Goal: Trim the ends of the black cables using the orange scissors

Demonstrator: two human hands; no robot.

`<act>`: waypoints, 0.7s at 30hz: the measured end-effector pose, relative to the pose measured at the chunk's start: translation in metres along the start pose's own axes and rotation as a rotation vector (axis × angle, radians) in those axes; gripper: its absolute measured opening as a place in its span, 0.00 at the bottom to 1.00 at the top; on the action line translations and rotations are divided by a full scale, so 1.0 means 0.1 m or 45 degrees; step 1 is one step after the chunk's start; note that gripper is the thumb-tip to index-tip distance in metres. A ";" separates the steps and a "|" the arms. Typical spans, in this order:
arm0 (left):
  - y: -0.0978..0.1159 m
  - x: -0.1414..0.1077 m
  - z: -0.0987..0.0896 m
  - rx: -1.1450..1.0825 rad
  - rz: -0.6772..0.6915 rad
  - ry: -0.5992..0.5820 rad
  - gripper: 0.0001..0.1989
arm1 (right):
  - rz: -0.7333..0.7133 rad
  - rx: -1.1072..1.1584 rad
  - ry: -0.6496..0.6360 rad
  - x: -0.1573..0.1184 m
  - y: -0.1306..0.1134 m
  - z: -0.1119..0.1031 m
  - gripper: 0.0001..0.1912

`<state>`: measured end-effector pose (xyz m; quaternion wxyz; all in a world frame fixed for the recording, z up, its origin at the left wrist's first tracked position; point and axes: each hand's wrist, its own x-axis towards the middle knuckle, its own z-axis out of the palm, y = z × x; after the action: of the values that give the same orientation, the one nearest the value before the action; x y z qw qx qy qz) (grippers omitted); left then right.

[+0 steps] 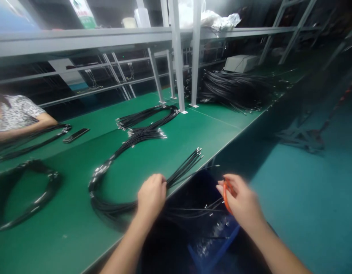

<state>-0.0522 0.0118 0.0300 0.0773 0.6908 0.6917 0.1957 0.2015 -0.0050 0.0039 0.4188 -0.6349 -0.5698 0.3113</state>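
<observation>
My left hand [152,195] is closed around a bundle of black cables [184,166] at the front edge of the green table. Their metal-tipped ends fan out past my fist toward the right, and the rest curves back to the left over the tabletop. One cable sticks out apart from the others beyond the edge. To the right, off the table, my right hand [241,198] grips an orange-handled tool [227,195]; its working end is hidden or blurred. More cable ends hang below my hands, above a blue bin [234,236] with small pale bits in it.
More black cable bundles lie on the green table [87,160], with a big pile [235,89] farther back. A phone [76,135] rests near a person [20,114] at the left. Metal posts [178,57] hold up a shelf. A white box [241,63] stands behind the pile.
</observation>
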 end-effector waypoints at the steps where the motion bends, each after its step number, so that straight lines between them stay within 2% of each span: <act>1: 0.01 0.04 -0.04 -0.045 -0.019 -0.012 0.04 | 0.019 0.107 0.071 0.00 -0.03 -0.06 0.16; 4: 0.15 0.18 -0.16 -0.217 0.004 -0.126 0.05 | 0.095 0.411 0.163 0.00 -0.17 -0.22 0.20; 8: 0.65 0.32 -0.24 -0.591 0.179 -0.325 0.10 | 0.169 0.615 0.098 -0.04 -0.34 -0.27 0.19; 11: 1.05 0.27 -0.19 -0.943 0.253 -0.367 0.09 | 0.211 0.811 -0.025 -0.10 -0.38 -0.22 0.18; 13: 1.21 0.17 -0.12 -1.038 0.250 -0.347 0.07 | 0.250 0.977 -0.063 -0.14 -0.38 -0.19 0.16; 17: 1.22 -0.03 0.03 -1.162 0.154 -0.425 0.05 | 0.272 1.294 0.078 -0.17 -0.42 -0.19 0.16; 21: 1.14 -0.16 0.08 -1.201 0.088 -0.488 0.06 | 0.238 1.381 0.161 -0.15 -0.50 -0.22 0.18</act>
<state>0.0565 -0.0058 0.0631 0.4995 0.6267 0.4784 0.3589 0.1951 -0.0240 0.0574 0.6898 -0.3934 -0.2428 0.5572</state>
